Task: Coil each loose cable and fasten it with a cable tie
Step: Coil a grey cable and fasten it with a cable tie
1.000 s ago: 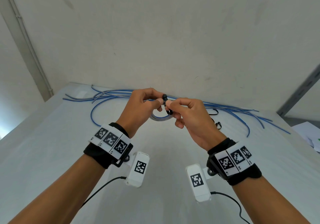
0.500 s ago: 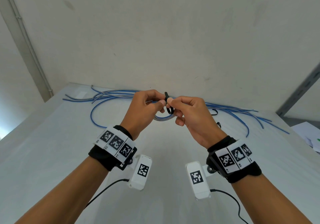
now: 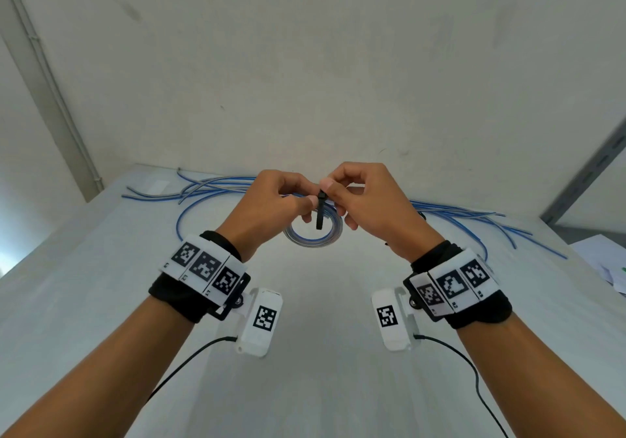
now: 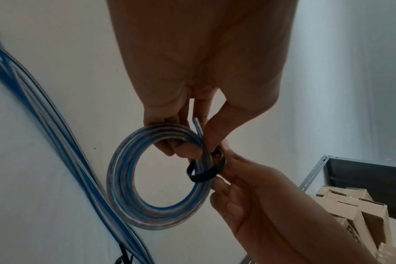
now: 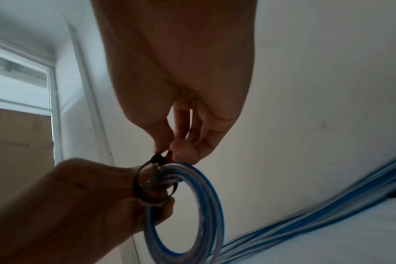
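Note:
A coiled blue and clear cable (image 3: 313, 238) hangs above the white table (image 3: 101, 302). My left hand (image 3: 306, 202) grips the top of the coil with curled fingers. A black cable tie (image 3: 320, 212) is looped loosely around the coil's strands, its tail pointing down. My right hand (image 3: 328, 189) pinches the tie at its head. In the left wrist view the tie (image 4: 205, 176) circles the coil (image 4: 122, 180) beside my left fingers (image 4: 185, 148). In the right wrist view my right fingertips (image 5: 181, 151) hold the tie head (image 5: 157, 159) above the coil (image 5: 211, 205).
Several loose blue and grey cables (image 3: 210, 188) lie along the table's far edge by the wall, stretching right (image 3: 474, 219). A spare black tie (image 3: 421, 215) lies behind my right hand. Papers (image 3: 606, 261) and a metal shelf upright (image 3: 582, 180) stand at right, with cardboard boxes (image 4: 350, 205).
Both hands have risen a little with the coil. The tie's tail, bent in a loop before, now points straight down in front of the coil.

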